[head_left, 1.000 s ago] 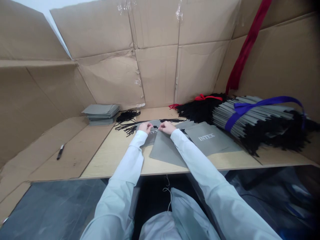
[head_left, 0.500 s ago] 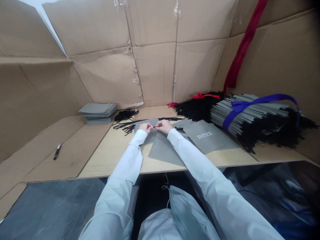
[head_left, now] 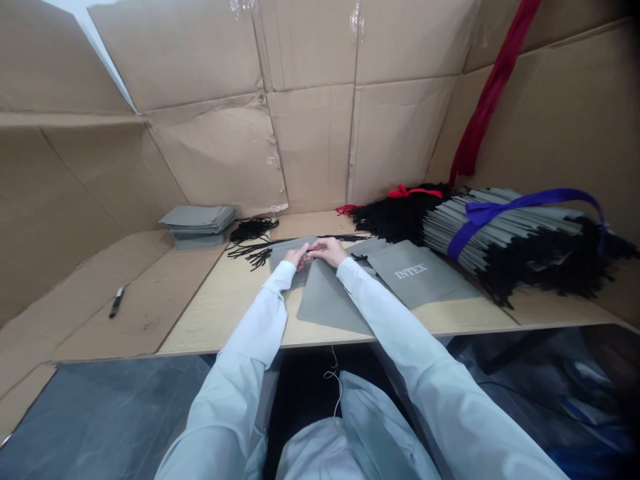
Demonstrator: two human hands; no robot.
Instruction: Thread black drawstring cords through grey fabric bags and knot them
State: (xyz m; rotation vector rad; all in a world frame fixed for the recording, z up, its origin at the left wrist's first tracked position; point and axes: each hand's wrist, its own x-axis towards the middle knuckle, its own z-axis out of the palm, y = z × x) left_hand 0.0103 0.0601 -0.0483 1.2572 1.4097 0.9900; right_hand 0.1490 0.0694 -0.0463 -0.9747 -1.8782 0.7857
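Observation:
Above a grey fabric bag (head_left: 327, 300) at the middle of the table, my left hand (head_left: 297, 256) and my right hand (head_left: 328, 252) meet. The fingertips of both are pinched on a short bit of black drawstring cord, mostly hidden by the fingers. Beneath my left hand lies another grey bag (head_left: 279, 252). Loose black cords (head_left: 257, 256) spread out to its left and behind my hands. On the right, a grey bag printed INTEX (head_left: 411, 272) lies flat over others.
A stack of grey bags (head_left: 200, 220) and a heap of black cords (head_left: 251, 229) stand at the back left. A purple-tied bundle of bags (head_left: 500, 230) and red-tied black cords (head_left: 400, 217) fill the right. A marker (head_left: 116, 303) lies on cardboard (head_left: 150, 297).
My hands have drawn closer together around the cord, and the fingers of my right hand have curled over. The lettering under my left hand is now covered.

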